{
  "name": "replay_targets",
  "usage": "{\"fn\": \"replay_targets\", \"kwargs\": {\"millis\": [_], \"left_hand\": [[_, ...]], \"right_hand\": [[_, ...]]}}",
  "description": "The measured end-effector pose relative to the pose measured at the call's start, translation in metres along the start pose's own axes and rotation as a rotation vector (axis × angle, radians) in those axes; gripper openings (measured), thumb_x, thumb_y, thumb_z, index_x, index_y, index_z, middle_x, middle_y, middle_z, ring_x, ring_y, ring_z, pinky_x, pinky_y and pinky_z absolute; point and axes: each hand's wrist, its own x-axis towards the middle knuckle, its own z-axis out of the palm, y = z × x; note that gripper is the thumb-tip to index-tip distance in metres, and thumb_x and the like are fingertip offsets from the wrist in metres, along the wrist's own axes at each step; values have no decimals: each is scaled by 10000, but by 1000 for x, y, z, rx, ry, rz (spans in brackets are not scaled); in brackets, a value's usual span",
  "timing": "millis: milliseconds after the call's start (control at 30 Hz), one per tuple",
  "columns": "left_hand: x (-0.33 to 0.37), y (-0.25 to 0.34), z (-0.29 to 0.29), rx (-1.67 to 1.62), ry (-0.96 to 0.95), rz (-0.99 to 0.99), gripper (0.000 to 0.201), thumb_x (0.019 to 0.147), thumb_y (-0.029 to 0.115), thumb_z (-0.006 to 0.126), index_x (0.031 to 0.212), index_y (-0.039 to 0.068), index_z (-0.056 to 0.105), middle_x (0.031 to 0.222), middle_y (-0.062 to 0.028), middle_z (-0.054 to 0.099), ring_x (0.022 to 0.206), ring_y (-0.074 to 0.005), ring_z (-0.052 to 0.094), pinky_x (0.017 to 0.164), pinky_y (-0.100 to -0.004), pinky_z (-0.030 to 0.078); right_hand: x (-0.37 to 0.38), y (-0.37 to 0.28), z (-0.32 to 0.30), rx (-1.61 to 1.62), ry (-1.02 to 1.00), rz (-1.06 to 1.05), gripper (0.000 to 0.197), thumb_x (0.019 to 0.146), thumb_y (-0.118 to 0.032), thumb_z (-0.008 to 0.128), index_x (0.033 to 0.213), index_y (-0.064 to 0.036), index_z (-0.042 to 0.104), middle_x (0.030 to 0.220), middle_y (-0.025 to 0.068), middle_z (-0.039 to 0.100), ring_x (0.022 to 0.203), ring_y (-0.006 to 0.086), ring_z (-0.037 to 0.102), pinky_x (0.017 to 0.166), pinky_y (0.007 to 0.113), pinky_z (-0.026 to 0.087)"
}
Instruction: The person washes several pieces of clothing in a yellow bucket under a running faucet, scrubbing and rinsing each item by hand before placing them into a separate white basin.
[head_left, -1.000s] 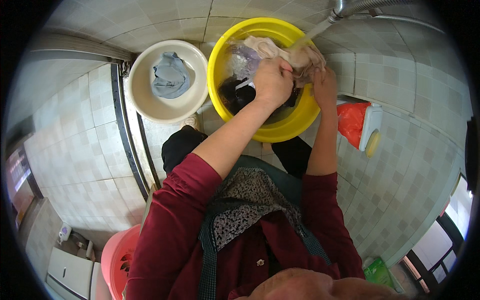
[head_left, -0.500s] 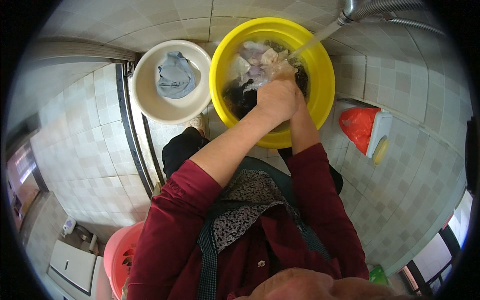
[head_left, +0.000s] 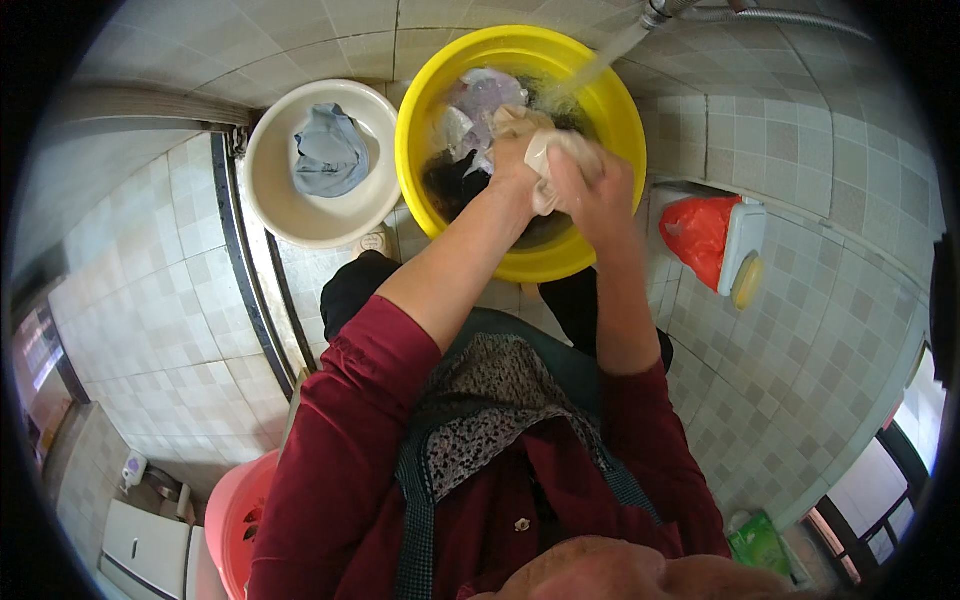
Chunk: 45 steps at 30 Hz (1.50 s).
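beige cloth (head_left: 548, 180) bunched between both hands over yellow basin (head_left: 625, 130)

left hand (head_left: 512, 168) clamped on the cloth, fingers mostly hidden behind it. right hand (head_left: 602, 192) also clamped, curled round the cloth's right part, slightly blurred. hands close together, cloth squeezed in the gap; one lump pokes out on the far side of left hand, a paler fold lies against right hand's left side. cloth is above the basin's contents, right of left hand, left of right hand.

inside basin: pale purple garment (head_left: 492, 97) beyond left hand, far left part; black garment (head_left: 458, 187) left of left wrist, nearer. water stream (head_left: 605, 65) falls in from far right, landing beyond the hands. flexible metal hose (head_left: 790, 17) at far right, along wall.

left of yellow basin, just beside it: cream basin (head_left: 268, 170) with grey-blue cloth (head_left: 330, 160) crumpled inside, well apart from both hands. right side: red plastic bag (head_left: 695, 235) near yellow basin. near left: pink tub (head_left: 225, 515), partly hidden by maroon sleeve (head_left: 340, 430).
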Motion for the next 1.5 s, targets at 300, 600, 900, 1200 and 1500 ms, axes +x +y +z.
{"fn": "replay_targets", "kwargs": {"millis": [300,600,900,1200,1500], "left_hand": [[-22,-1,13,897,209,507,226,842,259,609,920,52,657,936,-210,639,970,-375,590,841,-451,486],[-29,44,-2,1110,-235,30,410,865,358,558,976,-26,647,980,-247,652,855,-366,662,750,-439,530],[-9,14,15,156,98,40,660,884,377,585,1383,31,326,1291,-228,509,1143,-336,559,943,-471,447],[-34,45,32,-673,-103,-233,272,951,197,507,1175,43,496,1041,-101,597,956,-204,603,738,-357,516],[-31,31,51,-414,60,260,220,878,198,536,914,-12,590,904,-182,643,794,-310,637,747,-365,497]], "right_hand": [[48,133,-45,-41,361,213,395,920,-274,574,1246,-51,555,1023,115,649,875,169,607,752,295,489],[64,165,80,-420,-137,61,297,892,-210,524,1147,-83,607,993,165,645,934,322,598,811,366,464],[27,83,-32,127,260,16,200,866,-68,570,1032,26,629,965,96,658,853,139,605,765,274,483],[-36,0,-46,547,136,-91,281,874,-78,527,1135,5,587,1069,89,596,1024,156,557,916,281,422],[-8,48,-7,1317,184,148,497,987,-313,413,1398,-35,382,1369,138,450,1209,266,499,1030,377,412]]}}
